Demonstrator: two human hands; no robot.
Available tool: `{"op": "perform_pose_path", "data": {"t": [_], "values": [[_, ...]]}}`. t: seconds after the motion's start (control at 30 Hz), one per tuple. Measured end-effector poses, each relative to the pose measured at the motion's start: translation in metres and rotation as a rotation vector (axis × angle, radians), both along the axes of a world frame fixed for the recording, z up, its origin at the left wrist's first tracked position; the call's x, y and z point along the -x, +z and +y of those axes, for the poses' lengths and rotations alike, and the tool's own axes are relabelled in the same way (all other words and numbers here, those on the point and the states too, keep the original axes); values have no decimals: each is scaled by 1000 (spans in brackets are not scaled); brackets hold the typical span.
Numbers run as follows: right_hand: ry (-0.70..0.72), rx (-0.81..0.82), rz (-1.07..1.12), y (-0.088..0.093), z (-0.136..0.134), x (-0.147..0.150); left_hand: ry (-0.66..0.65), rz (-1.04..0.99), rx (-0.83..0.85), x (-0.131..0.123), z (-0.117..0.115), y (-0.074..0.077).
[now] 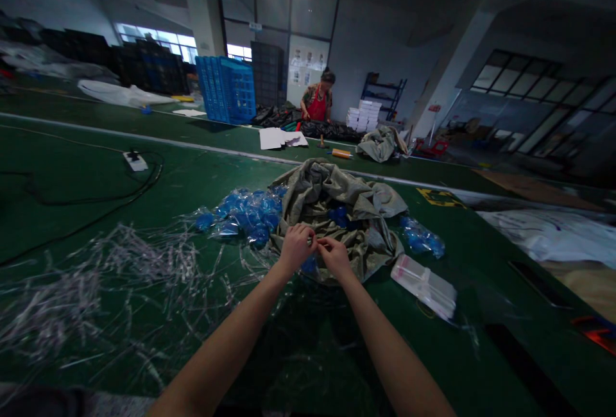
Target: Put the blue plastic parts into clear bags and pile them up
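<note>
Over the green worktop, my hands meet above a crumpled grey-green tarpaulin. My left grip and right grip are both pinched narrow, fingertips close together at the tarpaulin's near edge. Whatever lies between them is too fine to make out, so I cannot tell what they hold. A small blue piece sits just below them, against the cloth. Blue items in clear plastic wrap heap beside the tarpaulin on my left, and another wrapped bunch lies on my right, near a stack of clear bags. Shredded plastic strips spread across the worktop to my left. The main risk, I judge, is a thin piece slipping from so narrow a pinch and vanishing into the folds. Loose strips could also cling to my fingers, and my arm could catch the black cable running from a power strip.
</note>
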State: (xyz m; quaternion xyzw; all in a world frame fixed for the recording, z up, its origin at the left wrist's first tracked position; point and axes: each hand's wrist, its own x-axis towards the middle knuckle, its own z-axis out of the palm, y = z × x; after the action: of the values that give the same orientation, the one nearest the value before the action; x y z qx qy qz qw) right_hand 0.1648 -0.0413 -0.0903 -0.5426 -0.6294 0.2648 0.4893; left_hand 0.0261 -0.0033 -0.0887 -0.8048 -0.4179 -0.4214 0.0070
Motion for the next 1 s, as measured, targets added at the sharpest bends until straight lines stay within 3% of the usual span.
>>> {"op": "perform_pose_path", "data": {"t": [0.1,0.33,0.83,1.0], "values": [[0,6,10,-3,1,1,-17,10,15,2,-1,2],[8,6,6,-5,3,1,-190,21,61,13,-6,5],[64,8,-52,-2,0,-5,-283,41,109,18,2,3],[60,15,-64,0,-2,-3,-211,-11,139,14,0,4]]}}
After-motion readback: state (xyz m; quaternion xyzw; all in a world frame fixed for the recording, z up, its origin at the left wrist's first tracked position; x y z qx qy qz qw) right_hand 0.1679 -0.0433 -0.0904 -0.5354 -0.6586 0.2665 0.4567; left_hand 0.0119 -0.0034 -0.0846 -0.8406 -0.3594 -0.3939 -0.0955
